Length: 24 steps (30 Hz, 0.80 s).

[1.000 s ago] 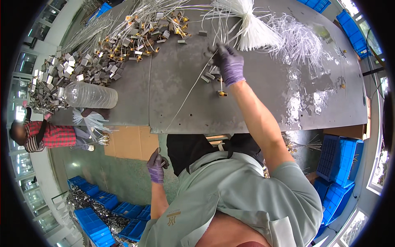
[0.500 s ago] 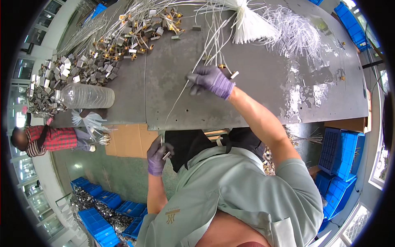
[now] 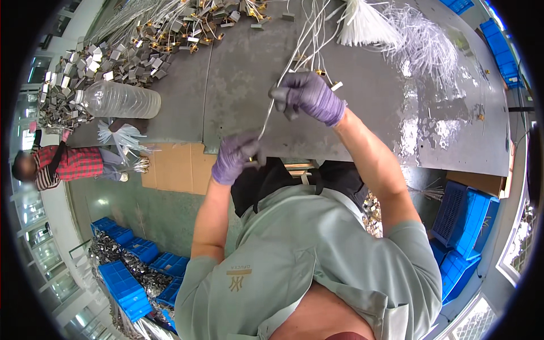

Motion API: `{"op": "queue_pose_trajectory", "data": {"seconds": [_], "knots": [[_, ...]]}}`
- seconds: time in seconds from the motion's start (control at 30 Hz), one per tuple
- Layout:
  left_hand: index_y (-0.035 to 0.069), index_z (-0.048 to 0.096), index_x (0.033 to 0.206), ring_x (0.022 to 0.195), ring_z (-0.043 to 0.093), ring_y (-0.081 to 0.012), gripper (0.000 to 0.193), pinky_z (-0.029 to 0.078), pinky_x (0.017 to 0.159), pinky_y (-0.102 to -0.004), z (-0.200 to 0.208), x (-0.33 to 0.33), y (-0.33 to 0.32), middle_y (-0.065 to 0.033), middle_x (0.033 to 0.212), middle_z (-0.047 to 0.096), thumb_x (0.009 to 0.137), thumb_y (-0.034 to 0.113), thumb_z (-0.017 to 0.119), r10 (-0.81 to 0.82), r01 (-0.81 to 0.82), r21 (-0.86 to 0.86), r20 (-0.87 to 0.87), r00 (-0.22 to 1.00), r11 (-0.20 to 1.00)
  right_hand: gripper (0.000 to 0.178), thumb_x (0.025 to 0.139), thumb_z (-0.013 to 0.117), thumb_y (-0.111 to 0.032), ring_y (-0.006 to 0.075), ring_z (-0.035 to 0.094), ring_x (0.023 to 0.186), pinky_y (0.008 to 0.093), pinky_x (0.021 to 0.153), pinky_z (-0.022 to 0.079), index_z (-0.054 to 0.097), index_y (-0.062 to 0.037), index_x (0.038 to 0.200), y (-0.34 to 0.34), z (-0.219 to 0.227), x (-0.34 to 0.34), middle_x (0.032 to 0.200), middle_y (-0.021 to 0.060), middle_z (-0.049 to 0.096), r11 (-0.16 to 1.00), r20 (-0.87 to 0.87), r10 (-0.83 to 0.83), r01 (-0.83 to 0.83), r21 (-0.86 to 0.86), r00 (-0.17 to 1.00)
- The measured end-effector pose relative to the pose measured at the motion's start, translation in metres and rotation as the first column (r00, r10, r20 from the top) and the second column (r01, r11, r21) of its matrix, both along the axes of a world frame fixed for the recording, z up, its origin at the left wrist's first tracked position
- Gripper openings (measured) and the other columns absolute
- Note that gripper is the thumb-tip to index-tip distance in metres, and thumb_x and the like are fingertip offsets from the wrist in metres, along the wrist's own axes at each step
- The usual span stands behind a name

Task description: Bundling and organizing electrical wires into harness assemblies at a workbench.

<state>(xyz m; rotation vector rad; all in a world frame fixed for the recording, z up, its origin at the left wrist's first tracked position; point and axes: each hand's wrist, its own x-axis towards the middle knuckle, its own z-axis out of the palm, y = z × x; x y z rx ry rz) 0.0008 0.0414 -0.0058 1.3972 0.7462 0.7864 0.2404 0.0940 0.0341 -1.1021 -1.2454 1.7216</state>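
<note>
The writing nearest you is on your shirt (image 3: 334, 226): on its left chest, a gold emblem (image 3: 237, 281) and bar sit with a line of small lettering, upside down in this view.

Your wire (image 3: 266, 119) is over the table (image 3: 232, 73), near its front edge and between your two hands. Its long axis runs slantwise, from the far side down toward you and to your left, with its lower end pointing at your left fingertips. Above your grip it leads up among loose strands (image 3: 309, 34).

Your right hand (image 3: 306, 97) is pinched narrow around the wire, thumb and fingers together. Your left hand (image 3: 235, 158) has its fingers curled in, but they are blurred; a small gold spot shows at the fingertips, and you cannot tell here whether they hold the wire's end.

Just beyond your right knuckles lies a grey block (image 3: 337, 86). A white bundle (image 3: 368, 25) lies farther off to the right; to the left, a clear bottle (image 3: 122, 101) lies on its side against heaped blocks (image 3: 93, 73).
</note>
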Motion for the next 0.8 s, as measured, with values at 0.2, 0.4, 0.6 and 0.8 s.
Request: {"op": "queue_pose_trajectory", "data": {"seconds": [0.2, 0.4, 0.6, 0.8], "knots": [[-0.002, 0.058, 0.110, 0.057, 0.056, -0.0117, 0.049, 0.046, 0.049, -0.0241, 0.014, 0.059, 0.043, -0.0091, 0.079, 0.061, 0.092, 0.042, 0.052, 0.253, -0.241, -0.138, 0.075, 0.965, 0.961, 0.027, 0.089, 0.062, -0.024, 0.0105, 0.055, 0.046, 0.0225, 0.045, 0.044, 0.063, 0.0017, 0.081, -0.006, -0.018, -0.011, 0.062, 0.0044, 0.061, 0.973, 0.104, -0.173, 0.154, 0.173, 0.979], [-0.002, 0.043, 0.128, 0.098, 0.060, -0.0246, 0.053, 0.047, 0.089, -0.0355, 0.022, 0.116, 0.085, -0.0149, 0.107, 0.063, 0.092, 0.036, 0.055, 0.393, -0.110, 0.560, -0.415, 0.821, 0.821, 0.030, 0.088, 0.060, -0.024, 0.0115, 0.059, 0.049, 0.0263, 0.048, 0.050, 0.064, 0.0037, 0.099, 0.049, -0.026, 0.085, 0.068, 0.0084, 0.065, 0.924, 0.535, -0.382, 0.333, 0.191, 0.754], [-0.003, 0.051, 0.122, 0.104, 0.059, -0.0218, 0.037, 0.044, 0.092, -0.0326, -0.029, 0.017, 0.072, -0.0137, 0.113, 0.061, 0.091, 0.017, 0.057, 0.418, -0.269, 0.423, -0.313, 0.853, 0.865, 0.033, 0.082, 0.059, -0.032, 0.0291, 0.067, 0.073, 0.0381, 0.069, 0.052, 0.068, -0.0038, 0.096, 0.052, -0.110, 0.318, 0.081, 0.0182, 0.068, 0.487, 0.643, -0.759, 0.568, 0.664, -0.101], [-0.001, 0.061, 0.109, 0.096, 0.060, -0.0179, 0.026, 0.047, 0.085, -0.0317, -0.055, -0.068, 0.024, -0.0113, 0.105, 0.064, 0.090, 0.017, 0.059, 0.557, -0.391, 0.406, -0.479, 0.679, 0.826, 0.064, 0.075, 0.057, -0.061, 0.0342, 0.061, 0.103, 0.0403, 0.090, 0.046, 0.067, -0.0025, 0.101, 0.059, -0.132, 0.435, 0.109, 0.0228, 0.062, 0.748, 0.965, -0.226, 0.610, 0.261, -0.135]]}}
